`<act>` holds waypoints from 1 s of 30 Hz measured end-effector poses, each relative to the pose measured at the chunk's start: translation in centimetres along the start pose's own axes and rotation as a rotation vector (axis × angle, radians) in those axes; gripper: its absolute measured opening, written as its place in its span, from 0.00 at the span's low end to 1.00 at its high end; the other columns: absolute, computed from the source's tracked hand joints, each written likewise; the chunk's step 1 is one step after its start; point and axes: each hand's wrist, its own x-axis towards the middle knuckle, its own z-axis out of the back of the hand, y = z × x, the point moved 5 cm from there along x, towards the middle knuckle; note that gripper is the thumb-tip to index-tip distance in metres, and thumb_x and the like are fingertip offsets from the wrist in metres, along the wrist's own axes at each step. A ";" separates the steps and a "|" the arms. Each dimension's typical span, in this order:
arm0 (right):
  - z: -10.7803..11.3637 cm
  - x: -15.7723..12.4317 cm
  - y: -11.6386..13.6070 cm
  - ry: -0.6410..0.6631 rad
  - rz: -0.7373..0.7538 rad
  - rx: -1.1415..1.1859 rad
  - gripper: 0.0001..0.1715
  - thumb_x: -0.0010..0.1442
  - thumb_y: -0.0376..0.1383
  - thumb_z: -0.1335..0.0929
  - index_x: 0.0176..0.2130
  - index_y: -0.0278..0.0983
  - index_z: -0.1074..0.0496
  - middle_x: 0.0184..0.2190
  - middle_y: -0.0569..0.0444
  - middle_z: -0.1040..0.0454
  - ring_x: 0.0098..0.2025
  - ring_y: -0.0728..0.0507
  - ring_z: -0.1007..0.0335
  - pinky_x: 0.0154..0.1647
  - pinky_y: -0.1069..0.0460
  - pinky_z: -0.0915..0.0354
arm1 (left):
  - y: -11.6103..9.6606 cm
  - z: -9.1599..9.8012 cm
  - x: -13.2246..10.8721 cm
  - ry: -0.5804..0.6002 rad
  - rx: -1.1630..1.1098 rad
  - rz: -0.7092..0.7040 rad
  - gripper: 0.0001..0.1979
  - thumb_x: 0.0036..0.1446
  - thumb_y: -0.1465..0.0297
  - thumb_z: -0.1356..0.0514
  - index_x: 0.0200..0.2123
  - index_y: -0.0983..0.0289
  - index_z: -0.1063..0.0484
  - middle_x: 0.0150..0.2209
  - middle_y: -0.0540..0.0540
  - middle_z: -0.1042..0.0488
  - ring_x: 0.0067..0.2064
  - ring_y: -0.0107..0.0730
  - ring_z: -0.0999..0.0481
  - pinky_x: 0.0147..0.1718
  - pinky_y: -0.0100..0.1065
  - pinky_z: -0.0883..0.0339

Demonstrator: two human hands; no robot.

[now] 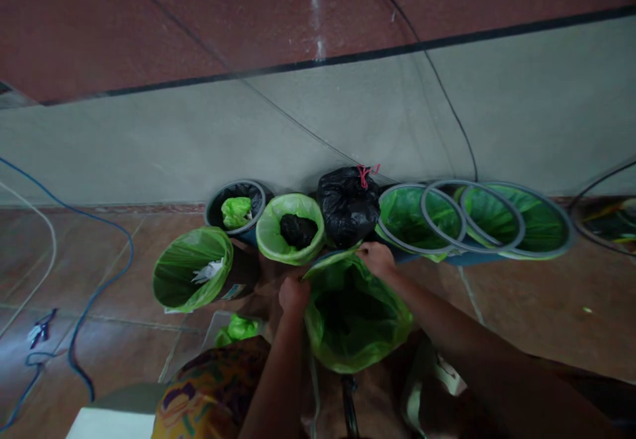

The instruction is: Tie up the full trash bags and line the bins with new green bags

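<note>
Left hand (294,293) and right hand (376,258) pinch green bag (355,333) at its rim, mouth seemingly facing upward

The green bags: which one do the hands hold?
The front green bag: left hand and right hand pinch its rim. The other green bags sit untouched.

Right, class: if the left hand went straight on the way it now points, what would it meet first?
Probably the green-lined bin holding a black lump, just beyond it. The left hand grips the open bag by its rim, pointing up-frame at that bin; depth is unclear.
</note>
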 end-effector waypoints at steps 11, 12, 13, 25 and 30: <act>0.4 0.5 2.7 -0.006 0.140 0.119 0.15 0.63 0.38 0.35 0.42 0.41 0.19 0.41 0.54 0.18 0.44 0.46 0.24 0.44 0.54 0.36 | -6.9 -0.3 1.5 -0.013 0.149 -0.503 0.19 0.57 0.65 0.39 0.52 0.61 0.26 0.51 0.58 0.23 0.55 0.42 0.27 0.55 0.37 0.38; 0.5 0.4 2.9 -0.003 0.160 0.112 0.15 0.63 0.38 0.35 0.43 0.41 0.20 0.42 0.53 0.19 0.44 0.46 0.24 0.45 0.54 0.36 | -7.0 -0.7 1.9 0.016 0.179 -0.515 0.15 0.60 0.65 0.41 0.49 0.60 0.24 0.48 0.58 0.21 0.52 0.40 0.25 0.53 0.36 0.37; 0.6 0.2 3.0 -0.004 0.182 0.091 0.15 0.63 0.38 0.35 0.45 0.41 0.20 0.43 0.53 0.19 0.44 0.46 0.24 0.45 0.54 0.36 | -7.0 -1.0 2.3 0.029 0.204 -0.508 0.13 0.62 0.66 0.44 0.45 0.60 0.22 0.45 0.57 0.20 0.50 0.39 0.23 0.51 0.35 0.36; 0.0 -1.3 -1.6 0.018 0.067 -0.040 0.16 0.64 0.35 0.37 0.42 0.38 0.21 0.40 0.50 0.19 0.42 0.44 0.24 0.40 0.54 0.38 | -3.3 0.5 2.7 -0.059 0.203 -0.267 0.18 0.59 0.75 0.47 0.50 0.63 0.24 0.47 0.62 0.21 0.50 0.43 0.22 0.48 0.36 0.33; -0.3 -0.6 -1.3 -0.010 0.080 0.114 0.16 0.64 0.40 0.36 0.40 0.40 0.19 0.37 0.53 0.18 0.38 0.46 0.24 0.38 0.54 0.38 | -6.3 0.4 2.9 -0.031 0.120 -0.419 0.24 0.56 0.73 0.41 0.56 0.62 0.29 0.53 0.59 0.23 0.55 0.40 0.25 0.53 0.34 0.35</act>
